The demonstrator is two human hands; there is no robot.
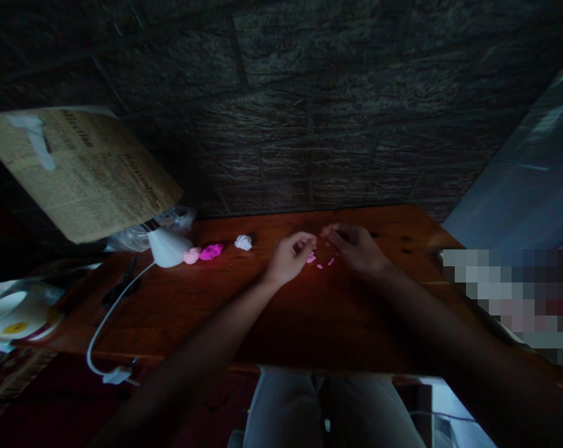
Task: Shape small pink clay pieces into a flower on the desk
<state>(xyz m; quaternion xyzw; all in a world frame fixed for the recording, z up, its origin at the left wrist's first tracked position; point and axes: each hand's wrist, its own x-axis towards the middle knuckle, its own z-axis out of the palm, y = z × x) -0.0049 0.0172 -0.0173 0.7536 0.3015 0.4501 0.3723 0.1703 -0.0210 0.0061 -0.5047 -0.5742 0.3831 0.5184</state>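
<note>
Over the wooden table [281, 323], my left hand [290, 256] is closed with thumb and fingertips pinched together. Close to its right, my right hand [356, 246] is also closed in a pinch. Whatever sits between the fingertips is too small and dark to make out. Just below the fingers lie small pink pieces [320, 266], with a larger pink bit [311, 256] partly behind my left thumb. Farther left rest a crumpled white lump [243, 242], a bright magenta lump [211, 251] and a pale pink lump [192, 255].
A lamp with a newsprint-patterned shade [85, 168] and white base [167, 247] stands at the left, its white cord [97, 336] hanging over the front edge. Dark scissors [120, 285] lie near it. A white container [15, 314] is far left. A stone-patterned wall [281, 112] rises behind.
</note>
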